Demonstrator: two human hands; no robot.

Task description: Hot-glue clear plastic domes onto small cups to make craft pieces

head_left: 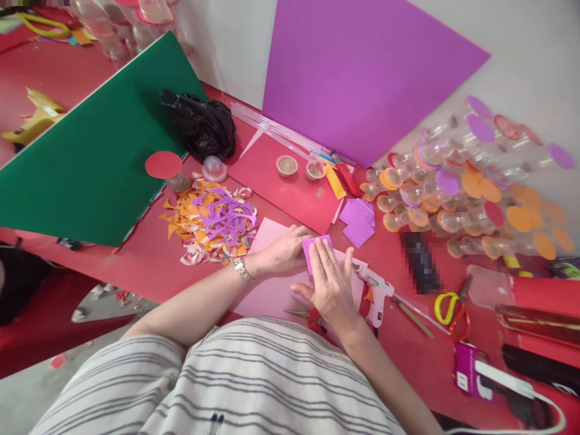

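Note:
A small purple paper square (312, 261) lies under the spread fingers of my right hand (333, 284), which presses flat on it with the thumb held out. My left hand (287, 251), a watch on its wrist, has curled fingers at the square's left edge and seems to grip it; the fingertips are partly hidden. Beneath both hands is a pale pink sheet (267, 232). Red-handled scissors (315, 317) lie under my right wrist, partly covered. Beside that wrist rests a white glue gun (378, 293) with an orange trigger. Several purple squares (357, 220) are piled beyond my right hand.
Orange and purple paper scraps (211, 217) are heaped at left, near a black plastic bag (199, 127) and a leaning green board (104, 145). Clear bottle shapes with coloured discs (446, 181) stand at right. Yellow-and-red scissors (453, 311) lie nearer. A purple board (353, 72) leans behind.

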